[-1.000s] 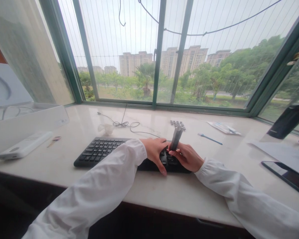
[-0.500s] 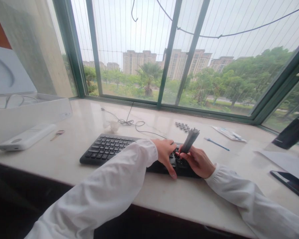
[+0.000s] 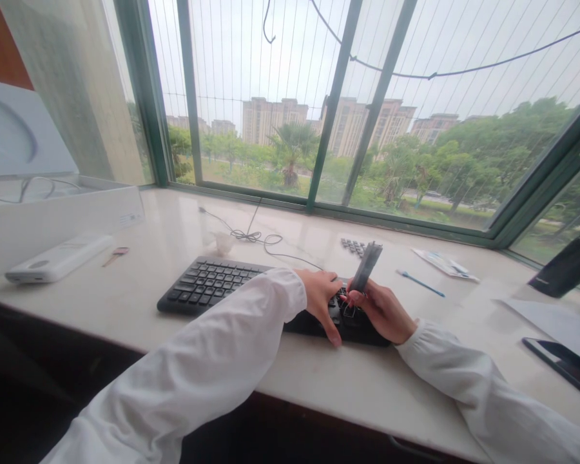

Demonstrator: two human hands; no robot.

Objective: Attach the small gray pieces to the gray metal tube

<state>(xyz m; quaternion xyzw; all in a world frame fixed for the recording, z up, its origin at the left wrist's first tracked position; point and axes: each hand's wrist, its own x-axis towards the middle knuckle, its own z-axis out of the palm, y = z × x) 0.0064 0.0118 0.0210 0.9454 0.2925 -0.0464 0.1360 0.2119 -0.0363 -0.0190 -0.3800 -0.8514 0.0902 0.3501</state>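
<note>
A black keyboard [image 3: 212, 283] lies at a slant near the front of the white counter. My left hand [image 3: 321, 299] spans its right part, thumb at the front edge and fingers toward the back, gripping it. Pinched in my right hand [image 3: 384, 309] is a grey keycap puller [image 3: 367, 265], tilted upright. Thin wire loops at its lower end reach down to the keys at the keyboard's right end. Several loose keycaps [image 3: 352, 246] lie behind that end. My left hand and sleeve hide the middle of the keyboard.
A coiled cable [image 3: 251, 236] lies behind the keyboard. At left are a white power bank [image 3: 58, 258], a key [image 3: 116, 256] and an open white box [image 3: 77, 212]. A blue stick [image 3: 423, 283], a clear packet [image 3: 444, 264] and a phone [image 3: 563, 364] lie at right.
The view has shifted slightly. The keycap puller leans a little further left, and its wire loops show more clearly above the keys. My left hand has stayed on the keyboard.
</note>
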